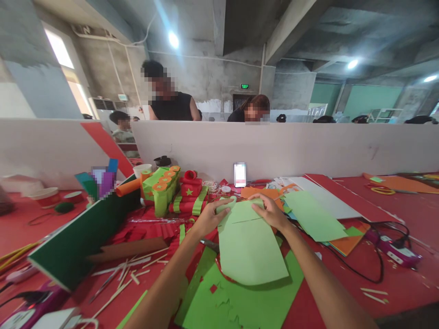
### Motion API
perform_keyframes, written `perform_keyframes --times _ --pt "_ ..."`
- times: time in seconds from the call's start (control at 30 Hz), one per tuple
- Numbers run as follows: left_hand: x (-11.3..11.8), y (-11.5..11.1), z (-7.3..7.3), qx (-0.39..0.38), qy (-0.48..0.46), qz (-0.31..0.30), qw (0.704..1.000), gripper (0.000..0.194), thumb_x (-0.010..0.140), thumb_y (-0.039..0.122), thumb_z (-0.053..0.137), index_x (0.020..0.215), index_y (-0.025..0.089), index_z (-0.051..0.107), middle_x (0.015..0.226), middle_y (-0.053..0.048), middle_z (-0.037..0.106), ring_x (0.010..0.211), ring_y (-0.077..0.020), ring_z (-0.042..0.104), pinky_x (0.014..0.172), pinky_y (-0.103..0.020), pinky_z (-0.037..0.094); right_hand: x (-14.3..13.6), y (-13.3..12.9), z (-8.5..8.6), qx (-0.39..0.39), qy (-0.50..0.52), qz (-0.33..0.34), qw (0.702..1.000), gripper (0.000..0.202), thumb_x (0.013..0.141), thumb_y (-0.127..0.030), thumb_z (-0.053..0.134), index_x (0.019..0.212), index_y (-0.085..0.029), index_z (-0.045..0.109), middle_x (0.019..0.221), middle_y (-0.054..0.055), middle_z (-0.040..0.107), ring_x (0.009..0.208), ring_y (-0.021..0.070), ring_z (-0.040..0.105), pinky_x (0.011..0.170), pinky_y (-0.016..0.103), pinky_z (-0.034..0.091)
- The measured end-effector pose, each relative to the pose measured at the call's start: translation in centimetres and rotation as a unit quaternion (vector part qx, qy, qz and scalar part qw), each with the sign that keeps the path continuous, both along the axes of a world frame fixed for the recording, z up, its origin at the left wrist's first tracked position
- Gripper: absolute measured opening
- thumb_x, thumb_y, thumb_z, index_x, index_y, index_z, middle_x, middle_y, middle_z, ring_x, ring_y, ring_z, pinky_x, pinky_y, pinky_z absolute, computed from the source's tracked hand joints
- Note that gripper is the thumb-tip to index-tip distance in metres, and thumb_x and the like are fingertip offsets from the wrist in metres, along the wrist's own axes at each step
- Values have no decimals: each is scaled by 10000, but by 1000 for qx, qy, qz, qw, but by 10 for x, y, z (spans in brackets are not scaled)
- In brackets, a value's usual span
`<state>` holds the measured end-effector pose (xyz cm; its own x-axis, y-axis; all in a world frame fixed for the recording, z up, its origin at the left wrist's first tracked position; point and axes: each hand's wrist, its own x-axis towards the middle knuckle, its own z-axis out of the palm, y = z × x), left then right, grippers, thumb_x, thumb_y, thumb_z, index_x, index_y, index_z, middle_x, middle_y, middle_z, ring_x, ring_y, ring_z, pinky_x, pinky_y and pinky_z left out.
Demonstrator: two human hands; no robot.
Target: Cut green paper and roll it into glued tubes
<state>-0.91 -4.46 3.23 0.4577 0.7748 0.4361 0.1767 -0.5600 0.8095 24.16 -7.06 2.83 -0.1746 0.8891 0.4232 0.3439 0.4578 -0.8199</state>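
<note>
Red, cluttered table (408,288).
Bright green sheet (254,304) at lower centre, wooden sticks (135,278) at lower left, purple power strip (394,249) at right.

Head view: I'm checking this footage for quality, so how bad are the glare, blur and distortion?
Head view: a ceiling light flares with a bluish streak; head view: the phone screen is nearly washed out to white; head view: wide-angle stretching shows toward the edges; head view: the held light-green sheet looks clear enough for its dark line to show.

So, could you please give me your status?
Left hand, right hand: both holding pale green sheet. Dark line near far edge. Tool partly hidden beneath.
</note>
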Motion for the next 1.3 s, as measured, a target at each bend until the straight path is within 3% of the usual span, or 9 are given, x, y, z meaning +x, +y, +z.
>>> perform_keyframes --times 0.23,0.37,0.77,0.9,0.97,1.07,1.3 --pt "4 -1 -4 -6 13 -10 1000 468 892 443 567 1287 196 617 1225 -94 669 998 -256 652 781 -310 541 -3 3 -3 60 -22 -52 997 204 887 -337 557 1050 -231 617 1068 36 651 993 222 602 888 332 449" --pt "7 -2 -4 6 28 0 1000 463 894 442 566 1283 196 619 1171 -80 690 998 -250 648 801 -304 529 -6 3 -3 86 -19 -57 994 210 885 -333 566 1065 -236 617 1104 44 660 1085 233 589 975 358 413" --pt "3 -5 1 10 38 1 999 374 870 422 570 1123 196 727 1089 -96 725 1039 -287 633 866 -345 504 -6 2 -2 61 -59 -28 996 248 890 -410 585 1036 -233 679 1106 65 703 1066 263 623 971 397 422" --pt "0 -8 0 3 108 -21 994 431 834 428 601 1181 186 684 903 -63 705 782 -208 623 673 -262 486 -10 -3 1 47 -88 19 995 234 887 -389 592 1032 -234 690 1072 54 712 1030 262 636 942 385 438" --pt "1 -10 -1 -3 147 -42 988 462 826 436 612 1205 176 656 718 -2 614 603 -147 521 539 -218 402 -15 -7 2 35 -101 54 993 221 885 -364 599 1039 -240 698 1071 47 715 1019 256 639 924 372 447" --pt "4 -14 -2 -15 179 -90 980 390 823 455 616 1081 171 687 599 51 451 522 -115 381 474 -210 295 -20 -12 3 24 -116 91 989 210 884 -332 605 1050 -252 706 1080 40 717 1002 246 644 888 350 461" --pt "10 -20 -3 -111 170 -149 968 335 806 499 611 708 180 637 576 47 426 496 -102 358 447 -214 280 -23 -16 3 18 -129 118 985 201 869 -302 622 1043 -260 715 1032 24 734 946 235 663 839 329 473"
